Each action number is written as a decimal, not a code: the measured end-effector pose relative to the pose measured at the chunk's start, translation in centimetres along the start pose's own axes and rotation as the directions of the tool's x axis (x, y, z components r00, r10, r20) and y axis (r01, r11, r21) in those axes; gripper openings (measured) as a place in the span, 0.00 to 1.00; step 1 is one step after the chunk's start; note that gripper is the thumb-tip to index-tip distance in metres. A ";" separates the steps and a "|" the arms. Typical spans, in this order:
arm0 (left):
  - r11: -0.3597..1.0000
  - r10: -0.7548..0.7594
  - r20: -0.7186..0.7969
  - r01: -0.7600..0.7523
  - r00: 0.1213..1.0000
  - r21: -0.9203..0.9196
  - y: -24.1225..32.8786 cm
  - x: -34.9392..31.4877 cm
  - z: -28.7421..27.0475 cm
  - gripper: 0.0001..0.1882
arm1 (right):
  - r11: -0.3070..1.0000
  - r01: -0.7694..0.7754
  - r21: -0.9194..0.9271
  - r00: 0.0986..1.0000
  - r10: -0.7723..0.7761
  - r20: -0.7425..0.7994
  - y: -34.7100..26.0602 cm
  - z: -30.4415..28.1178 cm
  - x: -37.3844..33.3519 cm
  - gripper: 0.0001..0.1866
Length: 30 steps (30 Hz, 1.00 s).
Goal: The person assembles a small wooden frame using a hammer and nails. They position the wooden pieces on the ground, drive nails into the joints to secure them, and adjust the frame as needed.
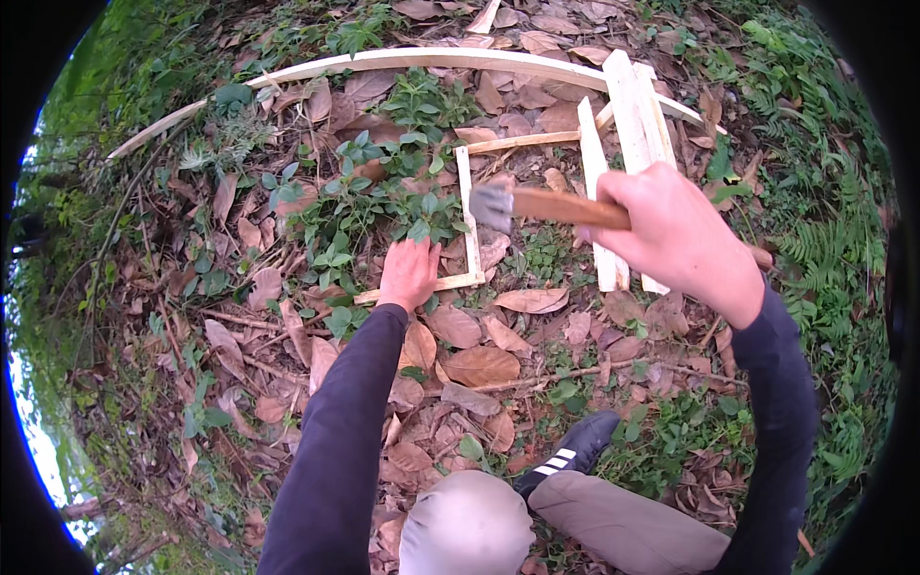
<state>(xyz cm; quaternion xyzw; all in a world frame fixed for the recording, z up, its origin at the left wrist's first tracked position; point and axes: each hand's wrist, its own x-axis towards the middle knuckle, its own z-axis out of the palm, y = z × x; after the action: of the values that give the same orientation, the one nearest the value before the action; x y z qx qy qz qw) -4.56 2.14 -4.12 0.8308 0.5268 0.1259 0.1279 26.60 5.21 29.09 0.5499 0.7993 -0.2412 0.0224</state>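
Working from left to right, a long pale wooden strip (422,58) lay beyond the three-sided wooden frame (466,187), extending past it on both sides. The left hand (410,273) rested on the frame's lower strip, left of its corner; its fingers lay close together, though whether they gripped the wood could not be told. The frame itself lay on leaf litter (460,328), one side open. A hammer-like tool (565,208) hung above the frame's right half, its head blurred. Pale boards (644,125) lay at the frame's right end. The right hand (676,230), right of the frame, had its fingers clamped around the tool's handle. The step in hand was judged to be striking work on the frame; the next move would call for a steady lower strip, an aimed blow and left fingers kept clear.
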 end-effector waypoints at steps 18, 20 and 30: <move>0.995 0.052 -0.106 -0.061 0.993 -0.075 1.4 0.4 0.1 0.09 | 0.534 -0.434 0.725 0.772 0.636 -0.006 -7.7 27.6 -9.7 0.15; 0.996 0.044 -0.114 -0.053 0.993 -0.075 1.4 -0.1 0.1 0.09 | 0.598 -0.460 0.656 0.793 0.609 0.001 -8.0 26.5 -9.2 0.16; 0.996 0.049 -0.151 -0.060 0.987 -0.069 1.2 0.2 0.2 0.09 | 0.842 -0.360 0.403 0.857 0.469 -0.214 -7.3 27.3 -6.5 0.14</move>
<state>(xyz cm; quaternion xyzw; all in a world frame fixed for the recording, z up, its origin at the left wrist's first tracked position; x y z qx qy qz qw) -3.41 1.78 -3.92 0.8279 0.5070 0.2107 0.1152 16.43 -13.66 9.56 0.7368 0.5976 -0.2805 -0.1464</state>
